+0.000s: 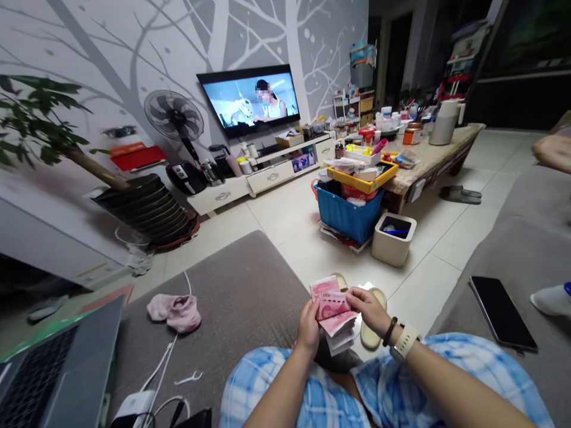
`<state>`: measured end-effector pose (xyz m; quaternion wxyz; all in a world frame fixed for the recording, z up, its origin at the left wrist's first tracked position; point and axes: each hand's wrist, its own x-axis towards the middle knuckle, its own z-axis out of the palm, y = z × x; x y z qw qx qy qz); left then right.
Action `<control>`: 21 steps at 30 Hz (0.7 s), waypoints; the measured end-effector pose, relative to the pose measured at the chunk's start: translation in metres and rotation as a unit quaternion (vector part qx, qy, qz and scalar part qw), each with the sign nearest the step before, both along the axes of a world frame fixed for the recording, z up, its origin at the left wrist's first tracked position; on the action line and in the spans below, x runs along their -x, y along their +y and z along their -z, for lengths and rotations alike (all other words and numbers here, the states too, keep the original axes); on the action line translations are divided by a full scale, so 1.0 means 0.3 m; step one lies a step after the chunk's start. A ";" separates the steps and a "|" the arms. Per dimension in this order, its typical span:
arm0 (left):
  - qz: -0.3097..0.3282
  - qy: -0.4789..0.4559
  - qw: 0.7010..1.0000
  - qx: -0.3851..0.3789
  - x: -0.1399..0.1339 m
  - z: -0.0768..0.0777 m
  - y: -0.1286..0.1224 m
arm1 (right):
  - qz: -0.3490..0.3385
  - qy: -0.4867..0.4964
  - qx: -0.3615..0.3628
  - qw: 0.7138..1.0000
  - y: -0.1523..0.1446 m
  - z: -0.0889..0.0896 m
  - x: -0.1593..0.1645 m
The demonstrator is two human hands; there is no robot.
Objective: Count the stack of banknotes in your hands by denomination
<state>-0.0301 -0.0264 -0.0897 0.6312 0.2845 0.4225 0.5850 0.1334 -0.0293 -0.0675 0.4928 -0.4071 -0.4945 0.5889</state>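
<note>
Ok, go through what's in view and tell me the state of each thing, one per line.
Banknotes: fanned, held in both hands.
Left hand: gripping the notes.
Right hand: pinching the top notes.
TV: on.
Fan: blades look still.
Phone: screen dark, face up.
Laptop: open.

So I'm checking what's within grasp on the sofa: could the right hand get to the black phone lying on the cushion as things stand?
Probably yes. The right hand is pinching the banknotes, but the phone lies uncovered on the sofa cushion to that side, with nothing between.
</note>
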 end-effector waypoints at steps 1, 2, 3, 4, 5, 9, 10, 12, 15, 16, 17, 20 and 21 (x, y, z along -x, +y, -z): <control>-0.002 -0.002 1.000 0.002 0.002 0.001 0.002 | -0.001 0.002 0.000 1.000 0.000 0.000 0.002; -0.004 -0.003 1.000 0.002 0.004 0.001 0.003 | -0.003 0.004 -0.001 1.000 0.000 0.001 0.003; -0.006 -0.005 1.000 0.002 0.005 -0.001 0.004 | -0.003 0.007 -0.003 1.000 0.000 0.002 0.004; -0.009 -0.007 1.000 0.003 0.005 -0.003 0.004 | -0.005 0.008 -0.004 1.000 -0.001 0.003 0.005; -0.013 -0.009 1.000 0.003 0.005 -0.007 0.004 | -0.005 0.009 -0.005 1.000 -0.002 0.004 0.005; -0.023 -0.024 0.999 0.007 0.003 -0.020 0.002 | -0.007 0.012 -0.008 1.000 -0.003 0.009 0.007; -0.023 -0.028 0.999 0.008 0.002 -0.023 0.001 | -0.008 0.014 -0.009 1.000 -0.003 0.010 0.007; -0.018 -0.035 0.999 0.012 0.000 -0.028 0.000 | -0.007 0.015 -0.008 1.000 -0.004 0.010 0.008; -0.017 -0.032 0.999 0.016 -0.002 -0.032 -0.001 | -0.006 0.012 -0.006 1.000 -0.004 0.009 0.007; -0.019 -0.030 0.999 0.015 -0.002 -0.033 -0.001 | -0.006 0.012 -0.006 1.000 -0.004 0.008 0.006; -0.019 -0.029 0.999 0.014 -0.003 -0.033 -0.001 | -0.007 0.012 -0.005 1.000 -0.004 0.008 0.006; -0.017 -0.030 0.999 0.010 -0.002 -0.031 -0.002 | -0.006 0.005 0.000 1.000 -0.002 0.011 0.004; -0.015 -0.028 0.999 0.009 -0.001 -0.030 -0.002 | -0.005 0.002 0.003 1.000 -0.001 0.013 0.004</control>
